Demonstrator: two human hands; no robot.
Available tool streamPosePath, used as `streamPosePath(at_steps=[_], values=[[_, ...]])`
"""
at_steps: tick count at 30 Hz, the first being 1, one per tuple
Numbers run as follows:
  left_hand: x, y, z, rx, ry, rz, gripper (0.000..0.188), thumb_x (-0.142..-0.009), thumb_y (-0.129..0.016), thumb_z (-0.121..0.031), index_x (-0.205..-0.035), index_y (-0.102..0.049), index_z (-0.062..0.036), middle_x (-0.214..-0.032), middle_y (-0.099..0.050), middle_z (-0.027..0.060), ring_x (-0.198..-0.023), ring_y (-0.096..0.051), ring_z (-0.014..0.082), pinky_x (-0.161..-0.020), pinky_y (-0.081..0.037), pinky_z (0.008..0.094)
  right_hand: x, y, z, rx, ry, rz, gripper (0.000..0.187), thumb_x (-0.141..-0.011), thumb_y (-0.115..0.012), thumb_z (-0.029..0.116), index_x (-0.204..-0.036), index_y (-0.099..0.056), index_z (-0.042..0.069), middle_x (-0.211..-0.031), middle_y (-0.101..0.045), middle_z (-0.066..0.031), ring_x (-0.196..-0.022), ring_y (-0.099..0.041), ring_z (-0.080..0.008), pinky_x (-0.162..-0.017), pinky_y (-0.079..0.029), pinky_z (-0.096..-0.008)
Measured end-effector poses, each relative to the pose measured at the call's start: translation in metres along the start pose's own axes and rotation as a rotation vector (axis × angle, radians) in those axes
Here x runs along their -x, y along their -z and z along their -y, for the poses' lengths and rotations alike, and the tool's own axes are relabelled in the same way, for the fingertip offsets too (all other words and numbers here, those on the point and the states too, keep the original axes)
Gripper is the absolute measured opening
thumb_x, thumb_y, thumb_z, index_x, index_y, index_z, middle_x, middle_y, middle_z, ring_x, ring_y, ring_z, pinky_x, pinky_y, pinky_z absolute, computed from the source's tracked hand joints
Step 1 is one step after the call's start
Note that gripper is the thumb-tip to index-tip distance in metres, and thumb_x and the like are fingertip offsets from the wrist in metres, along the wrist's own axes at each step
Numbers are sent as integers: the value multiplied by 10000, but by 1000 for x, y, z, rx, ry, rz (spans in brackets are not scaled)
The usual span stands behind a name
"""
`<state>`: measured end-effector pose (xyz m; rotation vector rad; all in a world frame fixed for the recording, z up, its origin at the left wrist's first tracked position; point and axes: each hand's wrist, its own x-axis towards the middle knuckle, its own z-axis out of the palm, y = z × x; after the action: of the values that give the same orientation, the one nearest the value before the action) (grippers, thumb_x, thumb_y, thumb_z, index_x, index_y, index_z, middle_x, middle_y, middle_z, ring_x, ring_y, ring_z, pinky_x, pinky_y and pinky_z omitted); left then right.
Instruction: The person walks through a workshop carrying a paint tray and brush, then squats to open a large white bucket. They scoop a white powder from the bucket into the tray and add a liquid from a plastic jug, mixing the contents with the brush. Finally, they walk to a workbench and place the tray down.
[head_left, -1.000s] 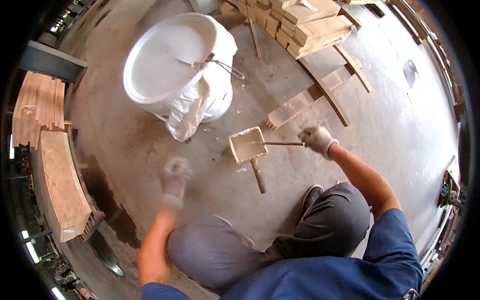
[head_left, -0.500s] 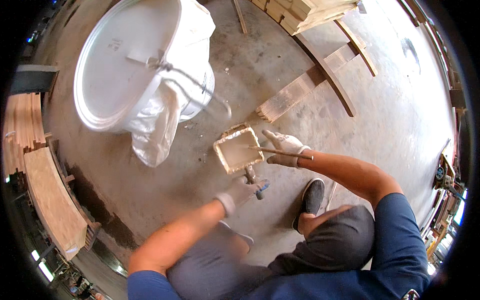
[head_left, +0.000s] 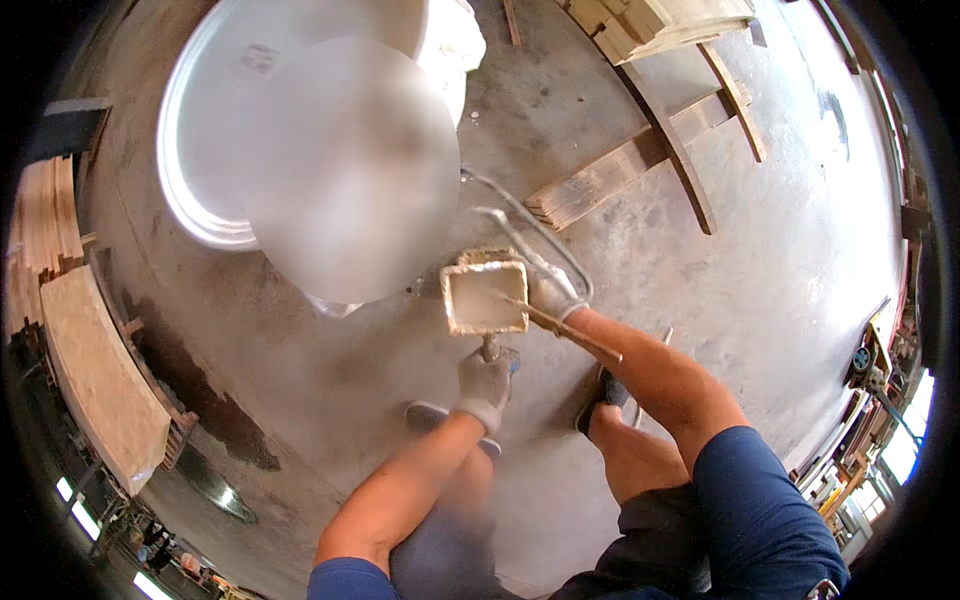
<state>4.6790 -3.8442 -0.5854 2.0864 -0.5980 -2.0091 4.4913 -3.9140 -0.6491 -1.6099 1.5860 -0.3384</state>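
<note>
A: Please tell me, where is the square box (head_left: 487,329), and which hand has it?

B: It is in front of the person's feet, near the big white drum (head_left: 195,217). The left hand (head_left: 487,380), in a pale glove, has its fingers closed around the short handle (head_left: 490,346). Whether the box touches the floor (head_left: 720,300), I cannot tell.

A: And the right hand (head_left: 553,293)?

B: It is just beside the right wall of the box. Its fingers are partly hidden, so I cannot tell if they are wide, narrow or holding something. A bent metal loop (head_left: 540,224) passes close to this hand.

A: What about the thin stick (head_left: 585,338)?

B: One end is inside the box, in the pale content. The stick crosses the right rim, and its other end is over the right forearm.

A: How would you do this holding well?

B: In my judgement, the rim should be level, because the content looks soft and may run over. The left fingers should hold firmly, near to the box, so that the handle does not turn. The right forearm should not push the stick, or it may flip out. Also, the loop should not catch the glove.
</note>
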Motion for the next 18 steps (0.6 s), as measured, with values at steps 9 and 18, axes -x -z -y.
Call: streamPosePath(at_steps=[9,18], values=[[177,56,136,-136,-207,-63,257,-927,-709,-318,-1052,-761,-99,-982,-770,90,-943,-743,255,-828,-574,421,151,67,177,7,-120,156,746,-894,-797,357,-1516,-443,143,-1177,-649,-275,-1039,-679,-504,-892,-559,-577],[484,160,-26,-885,-538,126,310,-997,-607,-171,-1297,-677,-142,-1335,-667,128,-1048,-719,287,-940,-559,446,249,169,405,51,99,167,725,-887,-817,438,-1477,-507,152,-1239,-646,-283,-1050,-694,-497,-915,-572,-562]])
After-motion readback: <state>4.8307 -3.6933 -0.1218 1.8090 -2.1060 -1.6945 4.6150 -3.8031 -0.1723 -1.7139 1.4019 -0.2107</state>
